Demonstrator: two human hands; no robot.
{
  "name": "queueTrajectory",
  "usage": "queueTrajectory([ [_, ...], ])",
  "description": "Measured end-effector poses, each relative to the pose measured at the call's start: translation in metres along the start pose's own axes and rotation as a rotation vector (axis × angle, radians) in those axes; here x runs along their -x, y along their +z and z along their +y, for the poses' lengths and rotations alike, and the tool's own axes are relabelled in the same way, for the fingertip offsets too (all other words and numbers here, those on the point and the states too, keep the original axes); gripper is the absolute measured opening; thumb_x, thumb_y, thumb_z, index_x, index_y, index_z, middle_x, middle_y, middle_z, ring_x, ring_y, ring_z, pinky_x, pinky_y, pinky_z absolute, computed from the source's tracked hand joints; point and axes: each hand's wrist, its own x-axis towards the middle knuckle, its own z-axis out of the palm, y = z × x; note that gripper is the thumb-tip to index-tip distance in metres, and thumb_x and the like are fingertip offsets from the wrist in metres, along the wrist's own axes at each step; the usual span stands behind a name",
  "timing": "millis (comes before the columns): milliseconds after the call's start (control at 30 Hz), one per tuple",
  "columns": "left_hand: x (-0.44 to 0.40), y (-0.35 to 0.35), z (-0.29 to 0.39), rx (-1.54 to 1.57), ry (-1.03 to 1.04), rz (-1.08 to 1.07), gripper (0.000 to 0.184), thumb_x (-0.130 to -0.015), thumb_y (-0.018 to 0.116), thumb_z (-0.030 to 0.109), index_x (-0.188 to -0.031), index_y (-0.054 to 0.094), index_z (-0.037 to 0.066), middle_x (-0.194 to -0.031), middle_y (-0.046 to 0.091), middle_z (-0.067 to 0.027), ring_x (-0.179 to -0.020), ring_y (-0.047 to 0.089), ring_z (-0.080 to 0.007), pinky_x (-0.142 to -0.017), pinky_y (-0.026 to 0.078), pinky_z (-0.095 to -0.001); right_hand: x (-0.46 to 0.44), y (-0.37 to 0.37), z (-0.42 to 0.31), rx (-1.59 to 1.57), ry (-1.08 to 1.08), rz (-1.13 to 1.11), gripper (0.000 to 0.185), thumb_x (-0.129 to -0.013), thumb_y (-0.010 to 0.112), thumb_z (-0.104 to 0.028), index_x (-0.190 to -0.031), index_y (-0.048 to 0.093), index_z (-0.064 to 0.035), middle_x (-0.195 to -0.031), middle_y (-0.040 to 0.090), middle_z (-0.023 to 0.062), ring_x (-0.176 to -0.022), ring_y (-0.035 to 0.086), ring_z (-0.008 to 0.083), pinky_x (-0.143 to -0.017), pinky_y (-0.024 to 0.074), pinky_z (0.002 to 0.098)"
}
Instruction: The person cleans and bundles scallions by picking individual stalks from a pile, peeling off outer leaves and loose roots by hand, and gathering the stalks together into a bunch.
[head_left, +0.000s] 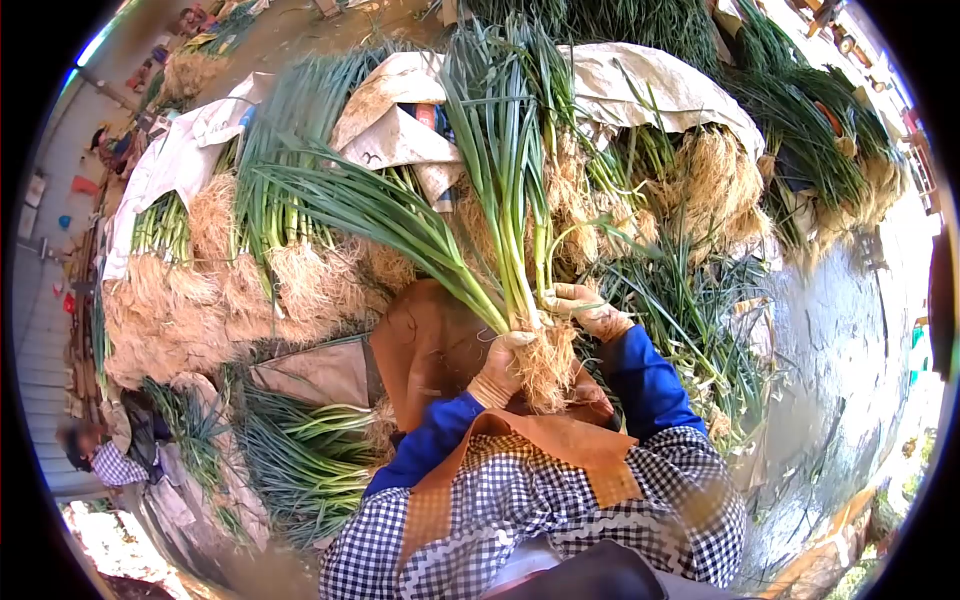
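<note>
A bunch of green onions (510, 220) stands upright in front of my chest, its pale roots (548, 372) hanging low and some stalks fanning out to the left. My left hand (500, 372) is closed around the bunch just above the roots. On the other side, my right hand (592, 308) has its thumb and fingers pinched on a stalk at the bunch's right edge. Most of the left fingers are hidden behind the stalks and roots. A brown apron (425, 345) covers my lap below the hands.
Large piles of rooted green onions (300, 280) lie ahead, partly under pale sacks (650, 88). Sorted stalks (325, 455) lie at my left, loose leaves (690, 320) at my right. Another person (115, 460) is at the far left.
</note>
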Motion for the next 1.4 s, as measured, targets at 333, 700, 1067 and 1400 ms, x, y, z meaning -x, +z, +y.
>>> queueTrajectory([
  [333, -0.004, -0.02, -0.008, -0.075, 0.109, 0.148, 0.037, -0.074, 0.053, 0.001, -0.111, 0.051, -0.002, -0.094, 0.059, -0.0097, -0.082, 0.06, -0.0216, -0.076, 0.052, -0.0339, -0.054, 0.002, -0.016, 0.232, -0.146, 0.36, 0.04, -0.087, 0.055, -0.039, -0.099, 0.06, -0.0013, -0.072, 0.057, 0.0006, -0.06, 0.053, 0.0097, -0.055, 0.0426, 0.0231],
  [700, 0.002, 0.0, 0.007, -0.025, 0.174, -0.043, 0.046, -0.072, 0.052, 0.004, -0.116, 0.047, -0.006, -0.118, 0.052, -0.0224, -0.109, 0.051, -0.0317, -0.095, 0.043, -0.0406, 0.152, -0.147, 0.038, 0.27, -0.234, 1.087, 0.029, -0.089, 0.052, -0.036, -0.087, 0.058, -0.0084, -0.061, 0.05, -0.0013, -0.053, 0.047, 0.0094, -0.05, 0.0394, 0.0238],
  [1067, 0.006, -0.028, 0.006, -0.133, 0.036, 0.061, 0.043, -0.075, 0.052, 0.002, -0.118, 0.047, -0.002, -0.102, 0.058, -0.0108, -0.091, 0.058, -0.0215, -0.083, 0.049, -0.0348, -0.079, 0.014, -0.056, 1.407, 0.023, 0.561, 0.043, -0.082, 0.052, -0.049, -0.095, 0.061, -0.0089, -0.081, 0.065, 0.0137, -0.078, 0.063, 0.0294, -0.072, 0.0489, 0.0373],
  [1400, -0.005, -0.018, 0.002, 0.015, 0.088, 0.013, 0.061, -0.072, 0.046, -0.002, -0.131, 0.034, -0.006, -0.129, 0.046, -0.016, -0.112, 0.05, -0.0262, -0.097, 0.041, -0.0378, 0.119, 0.012, -0.024, 0.04, -0.163, 0.21, 0.026, -0.077, 0.063, -0.023, -0.061, 0.053, -0.0053, -0.058, 0.052, 0.0007, -0.048, 0.046, 0.0088, -0.046, 0.0375, 0.0229],
])
